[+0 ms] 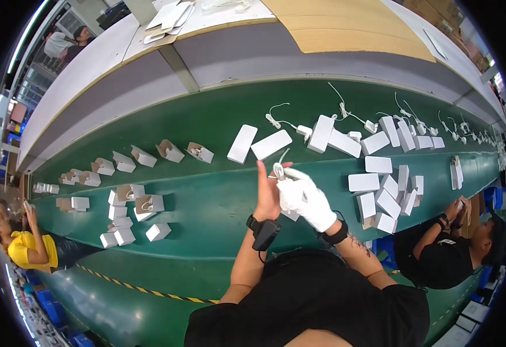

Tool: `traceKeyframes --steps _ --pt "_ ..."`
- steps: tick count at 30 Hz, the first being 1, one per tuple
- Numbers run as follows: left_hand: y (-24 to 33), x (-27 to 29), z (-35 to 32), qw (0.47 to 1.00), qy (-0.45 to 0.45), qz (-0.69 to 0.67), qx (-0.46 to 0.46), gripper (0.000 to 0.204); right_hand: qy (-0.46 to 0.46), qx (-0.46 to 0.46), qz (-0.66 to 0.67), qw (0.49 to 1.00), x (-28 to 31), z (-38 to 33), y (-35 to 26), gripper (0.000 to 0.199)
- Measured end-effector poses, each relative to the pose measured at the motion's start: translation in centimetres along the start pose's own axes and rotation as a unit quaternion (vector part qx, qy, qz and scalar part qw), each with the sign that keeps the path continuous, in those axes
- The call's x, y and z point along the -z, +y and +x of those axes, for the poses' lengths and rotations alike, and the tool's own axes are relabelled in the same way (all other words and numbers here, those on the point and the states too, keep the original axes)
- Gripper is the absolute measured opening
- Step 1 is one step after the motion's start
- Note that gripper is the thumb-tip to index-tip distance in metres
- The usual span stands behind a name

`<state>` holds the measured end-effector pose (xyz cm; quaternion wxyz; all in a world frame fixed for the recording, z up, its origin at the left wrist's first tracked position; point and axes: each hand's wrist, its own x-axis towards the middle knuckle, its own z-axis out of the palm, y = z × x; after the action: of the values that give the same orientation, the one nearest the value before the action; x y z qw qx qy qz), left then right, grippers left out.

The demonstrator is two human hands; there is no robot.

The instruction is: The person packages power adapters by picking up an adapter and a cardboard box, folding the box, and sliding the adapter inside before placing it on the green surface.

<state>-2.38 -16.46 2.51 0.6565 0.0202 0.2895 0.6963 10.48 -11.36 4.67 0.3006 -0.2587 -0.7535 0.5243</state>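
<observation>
Raised left hand (267,194) and gloved right hand (306,199) grip cable (278,169)

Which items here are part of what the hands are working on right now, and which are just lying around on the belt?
In hand:
- coiled white cable, pinched between bare left hand and white-gloved right hand
- small white box under the hands

Lying about:
- flat white rectangular boxes beyond the hands
- open brown-lined cartons to the left
- loose white cables on the green conveyor belt

Your right hand (306,199) wears a white fabric glove; your left hand (267,194) is bare above a black wrist strap (262,230). White rectangular cardboard boxes (271,144) dot the dark green conveyor belt (206,115), edged by yellow-and-black striped tape (149,291).
</observation>
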Motion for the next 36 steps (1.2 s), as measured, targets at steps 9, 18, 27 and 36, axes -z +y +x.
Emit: traceKeyframes --steps 9,18,27,36 --pt "1.3 8.5 5.1 0.815 0.154 0.500 -0.250 0.053 -0.020 -0.173 0.329 0.928 -0.5 1.9 3.8 0.048" --pt "9.1 15.0 13.2 0.576 0.325 0.750 0.019 0.092 0.045 -0.183 0.494 0.849 3.3 3.1 -1.5 0.056" --pt "8.3 8.9 4.9 0.897 -0.095 0.419 -0.103 0.090 -0.055 -0.199 0.506 0.837 3.7 3.4 -0.5 0.054" --pt "6.0 5.2 1.3 0.827 -0.166 0.532 -0.071 0.090 -0.297 0.032 -0.308 0.904 3.5 7.6 -4.6 0.030"
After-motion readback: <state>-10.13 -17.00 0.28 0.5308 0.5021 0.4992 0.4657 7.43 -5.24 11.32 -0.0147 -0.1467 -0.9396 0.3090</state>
